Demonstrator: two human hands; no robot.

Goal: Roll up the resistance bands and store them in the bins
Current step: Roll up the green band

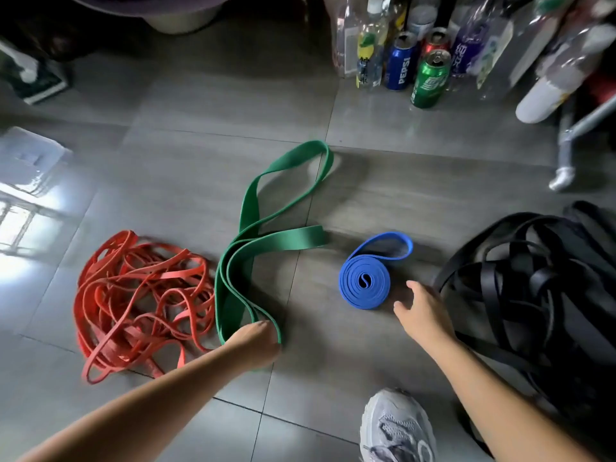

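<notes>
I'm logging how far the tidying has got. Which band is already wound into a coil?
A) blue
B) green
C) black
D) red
A: the blue band lies wound in a flat spiral with only a short tail loop loose, while the red bands, green band and black bands lie unrolled.

I'm seeing the wide green band (pixel 249 208) lying unrolled on the floor (pixel 206 161), doubled into long loops, with its near fold sitting in the fingers of my left hand (pixel 256 343). The blue band (pixel 365 285) is lying flat as a nearly complete coil, one loop of tail trailing behind it. The thin red bands (pixel 140 295) are sprawling in a tangled heap on the left, and the black bands (pixel 520 285) are heaping up on the right.
</notes>
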